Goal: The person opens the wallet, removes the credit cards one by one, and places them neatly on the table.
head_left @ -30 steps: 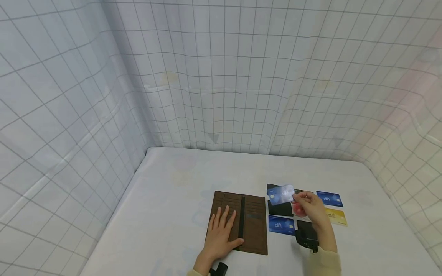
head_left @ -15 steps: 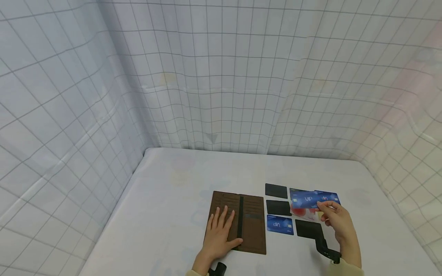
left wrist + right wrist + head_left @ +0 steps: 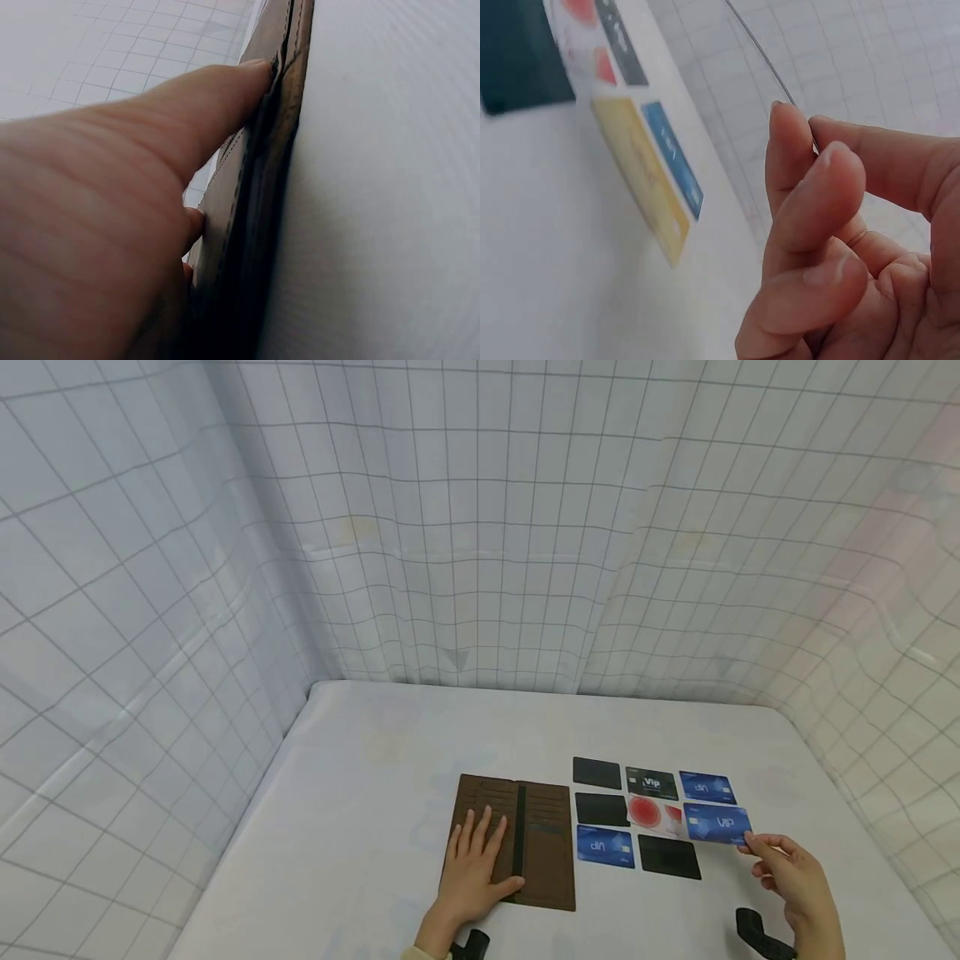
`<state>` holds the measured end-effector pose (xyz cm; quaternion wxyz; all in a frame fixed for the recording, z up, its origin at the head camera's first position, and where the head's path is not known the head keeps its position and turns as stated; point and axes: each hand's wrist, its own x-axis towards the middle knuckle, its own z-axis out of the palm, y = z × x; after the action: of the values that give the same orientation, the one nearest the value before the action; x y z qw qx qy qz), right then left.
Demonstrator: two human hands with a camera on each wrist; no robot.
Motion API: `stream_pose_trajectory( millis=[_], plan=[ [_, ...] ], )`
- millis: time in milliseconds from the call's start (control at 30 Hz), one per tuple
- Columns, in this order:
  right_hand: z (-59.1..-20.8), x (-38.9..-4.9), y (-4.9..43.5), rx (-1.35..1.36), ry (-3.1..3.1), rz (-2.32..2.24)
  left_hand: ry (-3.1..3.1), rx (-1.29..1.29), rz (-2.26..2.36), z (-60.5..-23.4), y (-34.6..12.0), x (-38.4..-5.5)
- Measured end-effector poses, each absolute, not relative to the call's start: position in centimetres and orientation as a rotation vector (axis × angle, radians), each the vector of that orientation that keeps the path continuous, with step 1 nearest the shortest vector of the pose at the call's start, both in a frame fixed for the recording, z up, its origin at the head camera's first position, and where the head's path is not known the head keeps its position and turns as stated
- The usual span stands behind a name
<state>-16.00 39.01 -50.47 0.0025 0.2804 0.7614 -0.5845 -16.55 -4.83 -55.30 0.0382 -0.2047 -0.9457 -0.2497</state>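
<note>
My right hand (image 3: 798,872) pinches a blue VIP card (image 3: 716,822) by its near right corner, between thumb and index finger. In the right wrist view that card shows edge-on as a thin line (image 3: 761,52), raised above the table. A yellow card (image 3: 641,180) lies on the table there, beside another blue card (image 3: 673,161); in the head view the held card hides the yellow one. With fingers spread, my left hand (image 3: 471,881) rests flat on an unfolded brown wallet (image 3: 551,868). Its thumb (image 3: 225,97) lies across the wallet's near edge in the left wrist view.
Right of the wallet lie several cards in rows: black ones (image 3: 602,809) (image 3: 670,857), a dark Vip card (image 3: 652,782), a red-and-white card (image 3: 655,815) and a blue VIP card (image 3: 605,847). White grid-patterned curtains (image 3: 450,568) enclose the white table (image 3: 375,827).
My right hand has carried the blue card rightward from over the left columns of cards, turning its VIP face upright to the view. The left hand stays on the wallet.
</note>
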Motion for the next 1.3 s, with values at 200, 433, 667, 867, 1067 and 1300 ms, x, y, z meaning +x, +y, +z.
stream_pose_trajectory(
  millis=[200, 433, 667, 867, 1067, 1300],
  plan=[
    [-51.5, -14.8, 40.8, 1.017, 2.355, -1.775, -2.925, -0.620, -0.776, -55.3, -4.9, -16.6],
    [-52.1, -14.1, 42.1, 1.028, 2.325, -1.689, -2.920, -0.614, -0.801, -55.0, -4.9, -16.6],
    [-53.0, -13.8, 42.3, 1.072, 2.375, -1.575, -2.889, -0.626, -0.804, -55.2, -4.9, -16.6],
    [-53.8, -13.9, 42.0, 1.141, 2.441, -1.496, -2.893, -0.629, -0.819, -55.5, -4.9, -16.6],
    [-54.6, -14.3, 42.0, 1.141, 2.488, -1.379, -2.915, -0.619, -0.790, -55.6, -5.0, -16.6],
    [-55.3, -14.6, 42.7, 1.149, 2.490, -1.253, -2.890, -0.631, -0.836, -55.5, -4.9, -16.5]
  ],
)
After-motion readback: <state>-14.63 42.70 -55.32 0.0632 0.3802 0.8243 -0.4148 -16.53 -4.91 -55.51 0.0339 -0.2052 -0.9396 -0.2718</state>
